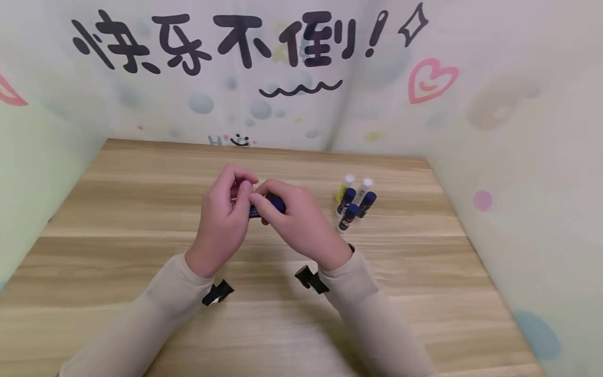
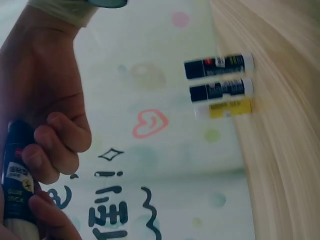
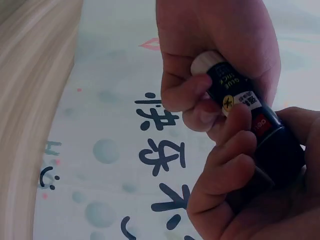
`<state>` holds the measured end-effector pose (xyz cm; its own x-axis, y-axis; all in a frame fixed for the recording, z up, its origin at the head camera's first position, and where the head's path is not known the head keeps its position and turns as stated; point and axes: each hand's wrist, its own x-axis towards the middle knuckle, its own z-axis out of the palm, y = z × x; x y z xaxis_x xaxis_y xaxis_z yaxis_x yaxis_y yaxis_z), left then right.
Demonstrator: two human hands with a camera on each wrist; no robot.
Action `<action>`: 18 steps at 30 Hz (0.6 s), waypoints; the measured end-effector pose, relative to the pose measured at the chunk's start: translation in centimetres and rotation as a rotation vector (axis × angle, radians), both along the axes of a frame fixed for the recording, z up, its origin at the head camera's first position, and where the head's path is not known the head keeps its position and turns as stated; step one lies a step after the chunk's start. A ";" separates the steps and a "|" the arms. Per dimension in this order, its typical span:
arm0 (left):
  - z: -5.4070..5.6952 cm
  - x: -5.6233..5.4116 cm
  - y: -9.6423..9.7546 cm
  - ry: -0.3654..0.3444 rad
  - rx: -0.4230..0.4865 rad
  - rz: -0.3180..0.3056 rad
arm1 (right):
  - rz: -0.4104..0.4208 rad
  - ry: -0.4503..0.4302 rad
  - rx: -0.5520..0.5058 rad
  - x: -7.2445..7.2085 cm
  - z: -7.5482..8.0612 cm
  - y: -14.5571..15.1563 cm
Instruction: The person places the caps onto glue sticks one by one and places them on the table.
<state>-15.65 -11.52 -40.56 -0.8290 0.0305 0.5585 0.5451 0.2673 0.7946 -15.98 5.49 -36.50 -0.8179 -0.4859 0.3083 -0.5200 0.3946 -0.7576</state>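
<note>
**Both ends of a glue stick [image 3: 247, 101] in my grip**

My left fingers [image 3: 186, 92] curl round the body near its white base [image 3: 202, 63]; my right fingers [image 3: 225, 180] grip the dark blue cap [image 3: 282, 147]. I hold it above the tabletop [image 1: 118, 209], about midway between the side edges. For work on the cap, I judge it best to steady the body, line up both ends and ease the cap along that line, twisting lightly if it sticks. The upright sticks [image 1: 347, 200] near the right edge need room from my right sleeve [image 1: 372, 309].
</note>
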 end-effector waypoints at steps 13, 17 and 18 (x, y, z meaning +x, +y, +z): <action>-3.2 3.3 2.1 -0.307 -0.366 -0.204 | -0.293 -0.004 0.246 2.7 -4.2 16.7; -3.4 5.2 0.9 -0.329 -0.428 -0.179 | -0.396 -0.014 0.270 1.2 -6.4 19.8; -3.3 5.8 0.6 -0.336 -0.428 -0.171 | -0.409 -0.022 0.276 0.9 -6.9 20.2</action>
<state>-9.82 -10.88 -43.86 -0.9223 0.3456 0.1731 0.3449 0.5337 0.7721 -15.08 25.65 -43.36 -0.9635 -0.1850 0.1938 -0.2657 0.7508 -0.6047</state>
